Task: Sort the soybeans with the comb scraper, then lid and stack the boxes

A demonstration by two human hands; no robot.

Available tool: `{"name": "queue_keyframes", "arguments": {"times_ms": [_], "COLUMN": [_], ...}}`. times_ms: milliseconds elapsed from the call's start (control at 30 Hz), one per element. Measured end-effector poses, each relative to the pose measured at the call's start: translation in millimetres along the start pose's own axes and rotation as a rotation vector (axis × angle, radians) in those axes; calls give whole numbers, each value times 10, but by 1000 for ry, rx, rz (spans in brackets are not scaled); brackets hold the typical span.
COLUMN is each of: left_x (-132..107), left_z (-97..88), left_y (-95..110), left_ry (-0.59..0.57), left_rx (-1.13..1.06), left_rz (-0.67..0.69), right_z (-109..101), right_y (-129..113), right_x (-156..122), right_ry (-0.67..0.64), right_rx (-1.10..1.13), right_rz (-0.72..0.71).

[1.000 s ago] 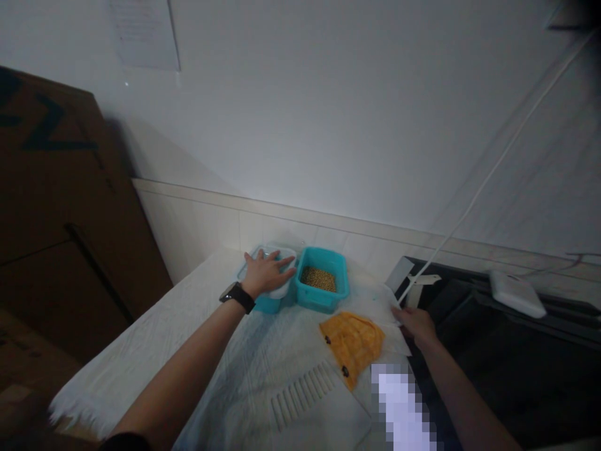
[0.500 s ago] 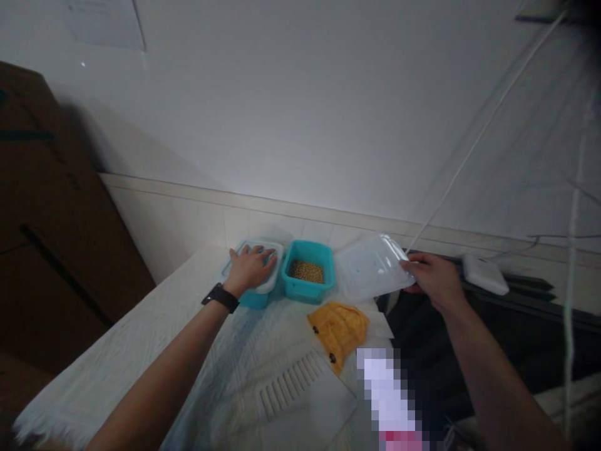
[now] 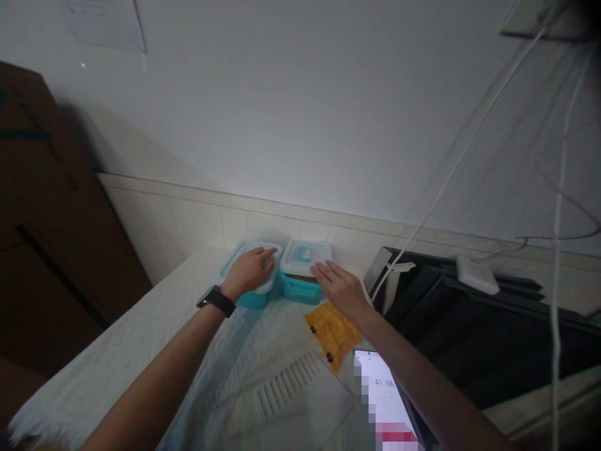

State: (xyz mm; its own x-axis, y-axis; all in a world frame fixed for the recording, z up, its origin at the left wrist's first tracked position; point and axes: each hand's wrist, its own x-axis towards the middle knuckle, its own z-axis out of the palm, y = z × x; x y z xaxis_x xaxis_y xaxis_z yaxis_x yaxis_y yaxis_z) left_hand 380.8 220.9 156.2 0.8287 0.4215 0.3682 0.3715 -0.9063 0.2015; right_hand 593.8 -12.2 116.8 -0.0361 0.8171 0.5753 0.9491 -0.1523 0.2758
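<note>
Two turquoise plastic containers stand side by side against the wall. My left hand [image 3: 250, 273] lies over the clear lid of the left container [image 3: 253, 299], its fingers stretched out. A dark watch [image 3: 216, 300] is on that wrist. On the right container [image 3: 300, 290] sits a clear lid [image 3: 307, 254] with a turquoise mark; a strip of brown grain shows below its front edge. The fingers of my right hand [image 3: 342, 289] are extended and rest at this lid's front right corner. Below that hand, a crumpled yellow cloth [image 3: 333, 335] lies on the white tablecloth [image 3: 206, 369].
A phone [image 3: 382, 391] showing a timer lies near the front, partly behind my right forearm. Beside the cloth is a white slotted sheet [image 3: 305, 394]. Black items and a white device [image 3: 476, 275] fill the right side. White cables hang there. A cardboard box [image 3: 56, 219] stands left.
My right hand has moved left and brought the clear lid from the right onto the grain container, covering it. My left hand stays on the left container's lid.
</note>
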Motion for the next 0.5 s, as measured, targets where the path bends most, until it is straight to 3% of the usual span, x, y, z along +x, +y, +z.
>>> {"name": "queue_keyframes", "arguments": {"times_ms": [167, 300, 367, 500], "left_x": [38, 85, 103, 164], "left_z": [49, 62, 51, 5], "left_y": [-59, -98, -103, -11], "left_ry": [-46, -88, -103, -113], "left_rx": [-58, -76, -78, -72], "left_rz": [192, 249, 250, 236], "right_z": [86, 75, 59, 64], "right_y": [2, 34, 47, 206], "right_x": [-81, -152, -123, 154], "right_ry": [-31, -97, -111, -120], "right_rx": [192, 379, 466, 580], "right_rz": [31, 142, 298, 848]}}
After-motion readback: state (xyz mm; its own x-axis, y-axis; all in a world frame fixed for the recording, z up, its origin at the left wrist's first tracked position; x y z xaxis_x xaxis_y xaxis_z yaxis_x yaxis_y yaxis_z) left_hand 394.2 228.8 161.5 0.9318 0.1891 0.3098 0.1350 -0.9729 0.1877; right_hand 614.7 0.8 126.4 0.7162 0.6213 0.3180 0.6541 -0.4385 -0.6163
